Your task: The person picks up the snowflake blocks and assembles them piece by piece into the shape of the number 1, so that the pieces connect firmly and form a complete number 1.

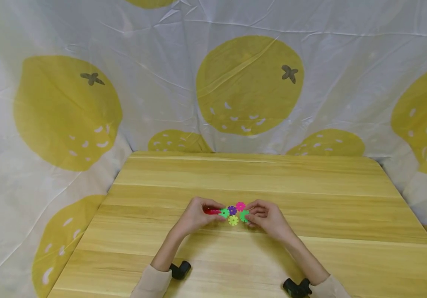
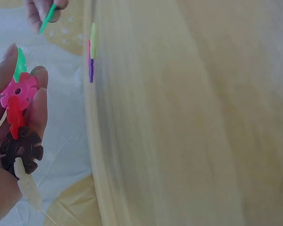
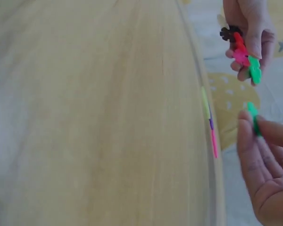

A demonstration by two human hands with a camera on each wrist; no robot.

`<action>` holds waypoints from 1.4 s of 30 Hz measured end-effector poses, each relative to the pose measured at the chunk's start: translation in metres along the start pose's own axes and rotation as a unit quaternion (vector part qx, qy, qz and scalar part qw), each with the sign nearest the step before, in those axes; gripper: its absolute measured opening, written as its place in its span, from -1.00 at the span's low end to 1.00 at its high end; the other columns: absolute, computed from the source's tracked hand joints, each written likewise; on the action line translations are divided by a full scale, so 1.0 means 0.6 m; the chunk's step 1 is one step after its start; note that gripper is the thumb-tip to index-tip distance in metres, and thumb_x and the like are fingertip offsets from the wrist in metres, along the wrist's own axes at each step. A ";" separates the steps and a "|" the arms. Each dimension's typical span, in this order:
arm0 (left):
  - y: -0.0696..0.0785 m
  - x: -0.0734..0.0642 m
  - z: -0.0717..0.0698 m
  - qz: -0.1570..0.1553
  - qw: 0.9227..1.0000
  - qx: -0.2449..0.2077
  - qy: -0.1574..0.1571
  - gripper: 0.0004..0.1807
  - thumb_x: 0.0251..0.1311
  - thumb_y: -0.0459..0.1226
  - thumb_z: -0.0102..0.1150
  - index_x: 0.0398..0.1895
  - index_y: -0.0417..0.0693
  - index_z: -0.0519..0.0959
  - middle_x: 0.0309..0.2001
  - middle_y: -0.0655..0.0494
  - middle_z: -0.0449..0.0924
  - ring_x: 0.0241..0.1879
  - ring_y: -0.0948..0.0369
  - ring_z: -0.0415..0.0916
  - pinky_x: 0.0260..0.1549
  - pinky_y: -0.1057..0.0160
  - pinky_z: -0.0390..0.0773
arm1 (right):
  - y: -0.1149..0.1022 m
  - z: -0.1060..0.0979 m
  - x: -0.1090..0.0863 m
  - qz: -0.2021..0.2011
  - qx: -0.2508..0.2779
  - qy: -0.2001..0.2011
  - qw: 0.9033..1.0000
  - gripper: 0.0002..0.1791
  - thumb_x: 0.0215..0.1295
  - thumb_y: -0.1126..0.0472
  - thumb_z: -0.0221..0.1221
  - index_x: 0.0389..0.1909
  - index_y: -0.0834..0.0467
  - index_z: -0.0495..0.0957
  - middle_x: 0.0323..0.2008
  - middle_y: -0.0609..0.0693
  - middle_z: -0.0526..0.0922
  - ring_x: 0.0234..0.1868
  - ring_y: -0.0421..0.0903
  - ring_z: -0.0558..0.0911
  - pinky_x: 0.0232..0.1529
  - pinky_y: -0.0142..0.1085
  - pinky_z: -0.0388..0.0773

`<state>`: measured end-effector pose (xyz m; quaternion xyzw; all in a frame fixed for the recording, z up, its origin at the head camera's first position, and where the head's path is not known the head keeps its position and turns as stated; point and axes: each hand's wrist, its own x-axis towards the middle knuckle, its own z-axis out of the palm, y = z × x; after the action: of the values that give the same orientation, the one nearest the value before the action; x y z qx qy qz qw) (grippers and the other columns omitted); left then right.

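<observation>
My left hand (image 1: 195, 216) grips a chain of notched plastic snowflake discs. In the left wrist view the chain runs from a white disc (image 2: 28, 186) through a dark brown disc (image 2: 21, 149), a red disc (image 2: 14, 120) and a pink disc (image 2: 22, 92) to a green disc (image 2: 20, 65) at the fingertips. Between thumb and fingers, my right hand (image 1: 272, 219) pinches a single green disc (image 3: 253, 117); a gap separates it from the chain. A purple disc (image 1: 232, 210), a yellow disc (image 1: 233, 220) and another pink disc (image 1: 240, 206) lie on the table between the hands.
A wooden table (image 1: 258, 178) spreads under both hands. Behind it and at the sides hangs a pale cloth (image 1: 153, 82) printed with yellow fruit. Black wrist-worn devices (image 1: 181, 270) sit at the cuffs of both sleeves.
</observation>
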<state>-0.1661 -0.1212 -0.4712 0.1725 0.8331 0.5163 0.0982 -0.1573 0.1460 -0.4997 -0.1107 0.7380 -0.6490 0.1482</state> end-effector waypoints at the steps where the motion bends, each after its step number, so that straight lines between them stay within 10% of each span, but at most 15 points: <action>1: 0.001 0.000 0.000 0.000 1.000 0.001 0.000 -0.75 0.11 -0.33 0.54 -0.11 -0.07 0.82 -0.10 -0.04 0.82 -0.15 0.16 0.72 -0.24 0.41 0.66 | -0.002 0.000 0.000 -0.004 0.011 0.009 1.000 -0.75 0.38 0.43 0.27 0.04 0.42 0.59 -0.25 0.24 0.73 -0.28 0.03 0.80 -0.19 -0.15 0.77; 12: 0.014 0.005 0.001 0.012 1.000 -0.013 -0.015 -0.75 0.10 -0.31 0.56 -0.12 -0.05 0.82 -0.17 0.04 0.83 -0.24 0.24 0.66 -0.29 0.37 0.65 | -0.018 0.013 -0.006 -0.030 0.056 0.042 0.997 -0.69 0.31 0.40 0.35 0.05 0.40 0.67 -0.11 0.37 0.75 -0.16 0.12 0.82 -0.07 -0.02 0.73; 34: 0.024 0.007 -0.003 0.018 0.998 -0.034 -0.049 -0.77 0.14 -0.32 0.52 -0.12 -0.12 0.82 -0.18 -0.01 0.81 -0.32 0.25 0.59 -0.36 0.40 0.61 | -0.016 0.030 -0.011 -0.124 -0.038 0.057 0.990 -0.78 0.34 0.27 0.37 -0.04 0.22 0.79 -0.09 0.21 0.81 -0.22 -0.18 0.81 -0.21 -0.10 0.77; 42: 0.027 0.008 -0.003 0.020 0.997 -0.048 -0.058 -0.77 0.13 -0.31 0.53 -0.13 -0.14 0.82 -0.19 -0.04 0.81 -0.35 0.26 0.56 -0.37 0.38 0.59 | -0.022 0.028 -0.017 -0.127 0.001 0.044 0.991 -0.78 0.33 0.38 0.33 -0.04 0.36 0.74 -0.12 0.30 0.79 -0.23 0.04 0.84 -0.15 -0.03 0.75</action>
<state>-0.1684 -0.1140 -0.4559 0.2137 0.7964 0.5470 0.1442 -0.1419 0.1323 -0.4880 -0.1751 0.7231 -0.6675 0.0320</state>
